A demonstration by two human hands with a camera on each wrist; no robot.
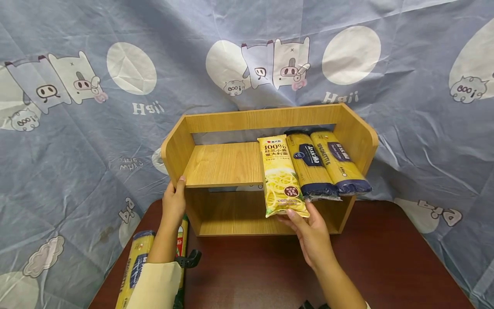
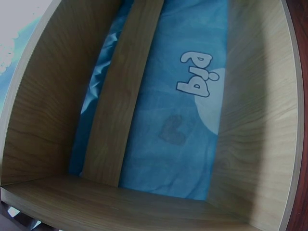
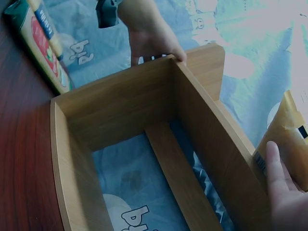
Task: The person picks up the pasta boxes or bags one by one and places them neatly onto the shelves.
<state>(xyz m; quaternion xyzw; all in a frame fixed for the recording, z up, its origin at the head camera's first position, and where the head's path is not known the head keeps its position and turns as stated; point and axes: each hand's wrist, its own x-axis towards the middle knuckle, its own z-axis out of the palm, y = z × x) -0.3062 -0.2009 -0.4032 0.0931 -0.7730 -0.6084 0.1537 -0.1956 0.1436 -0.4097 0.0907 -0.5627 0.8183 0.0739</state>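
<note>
My right hand pinches the lower end of a yellow pasta packet, thumb on its front. The packet leans on the upper board of a small wooden shelf, its bottom end jutting past the front edge. My left hand grips the shelf's left side, thumb at the front edge; the right wrist view shows this hand too. To the right of the held packet lie two spaghetti packs with dark blue labels, side by side on the upper board. The left wrist view shows the lower compartment's inside.
On the dark red table, left of the shelf, lie another spaghetti pack and a green and yellow pasta pack, partly hidden by my left arm. A blue-grey printed cloth hangs behind the shelf.
</note>
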